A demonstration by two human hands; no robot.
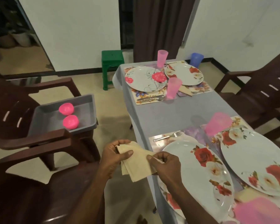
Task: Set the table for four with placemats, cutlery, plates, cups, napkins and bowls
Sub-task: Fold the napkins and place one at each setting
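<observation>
Both hands, left hand [114, 155] and right hand [166, 164], pinch a beige, folded, layered napkin [137, 165] in their grip.

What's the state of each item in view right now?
napkins: folded, held off the table by both hands
left hand: grips napkins
right hand: pinches napkins' edge
pink bowls: two, still in grey tray
plates: four, on placemats
near fork: lying on placemat
far pink cups: upright
</observation>
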